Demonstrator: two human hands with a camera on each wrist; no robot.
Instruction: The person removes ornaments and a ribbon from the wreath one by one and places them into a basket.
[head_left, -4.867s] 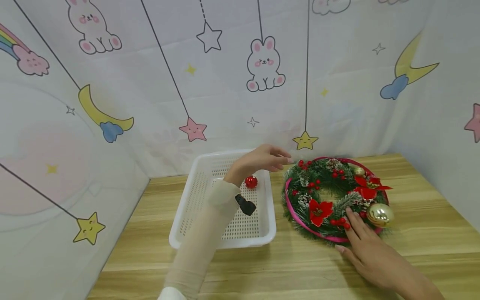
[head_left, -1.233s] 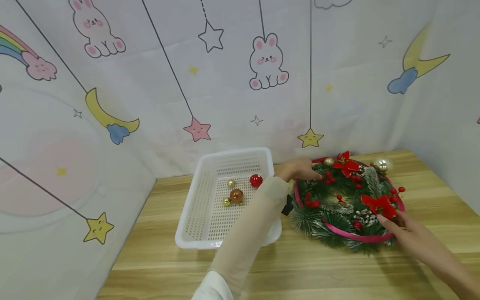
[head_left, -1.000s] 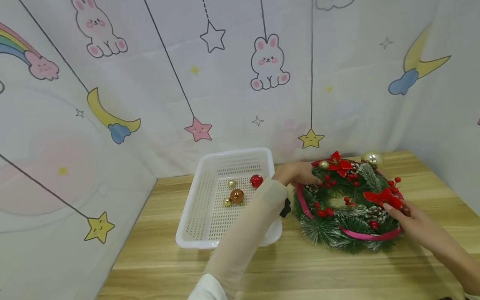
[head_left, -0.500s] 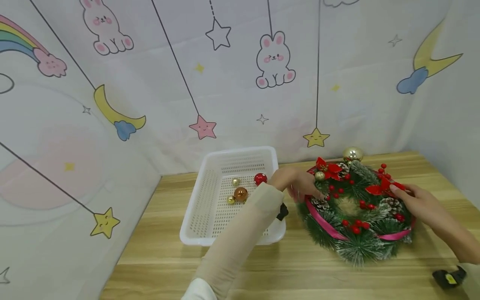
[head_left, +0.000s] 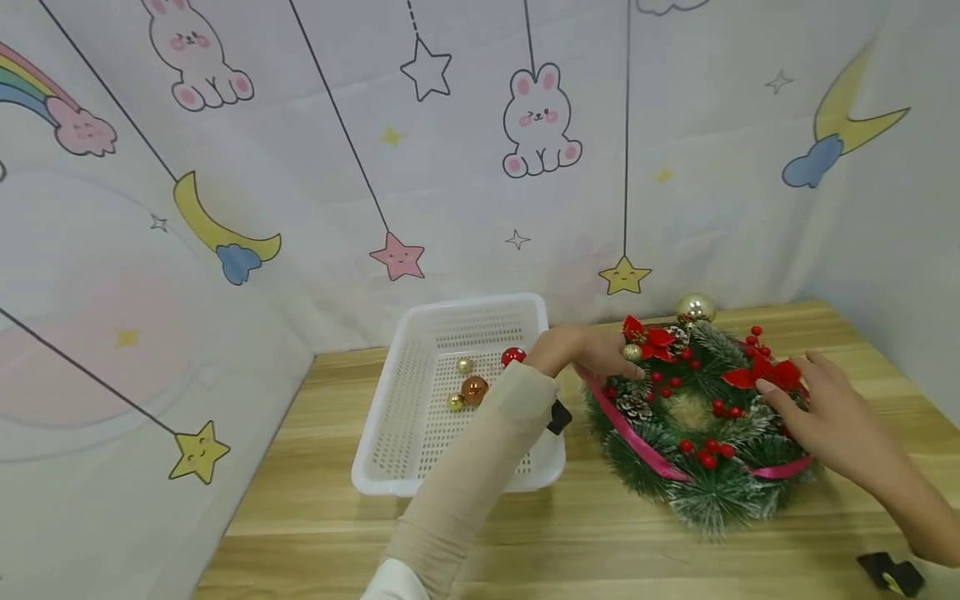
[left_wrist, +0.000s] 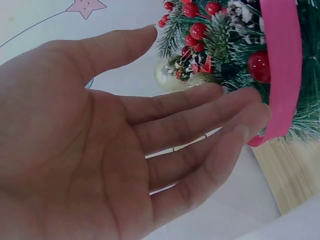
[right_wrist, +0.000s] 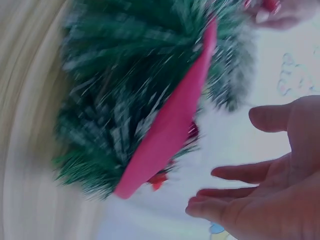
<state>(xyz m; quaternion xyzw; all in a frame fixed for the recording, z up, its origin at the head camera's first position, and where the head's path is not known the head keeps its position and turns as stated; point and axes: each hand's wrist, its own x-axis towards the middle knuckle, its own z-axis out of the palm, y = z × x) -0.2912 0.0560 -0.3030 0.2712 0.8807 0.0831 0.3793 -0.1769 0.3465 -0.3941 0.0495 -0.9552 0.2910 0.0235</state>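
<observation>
A green Christmas wreath (head_left: 712, 483) with red berries, pinecones and a pink ribbon (head_left: 637, 437) lies on the table at the right. My left hand (head_left: 588, 350) is at its left side; in the left wrist view the fingers (left_wrist: 190, 125) stretch out loosely, tips right at the ribbon's edge, palm bare. Over the wreath's right side is my right hand (head_left: 832, 408), thumb beside a red poinsettia (head_left: 765, 373). The right wrist view shows its fingers (right_wrist: 240, 172) spread and holding nothing. A large gold bauble (head_left: 696, 307) sits at the wreath's back edge.
Left of the wreath stands a white perforated basket (head_left: 375, 417) with a red ball (head_left: 513, 357), a copper bauble (head_left: 474, 390) and small gold ones (head_left: 464, 366). My left forearm crosses over the basket. A printed curtain (head_left: 450, 183) hangs behind the wooden table (head_left: 300, 525).
The wreath has turned counterclockwise, its large gold bauble going from front right to the back. My right hand has shifted from the wreath's front to its right side, and its fingers have loosened.
</observation>
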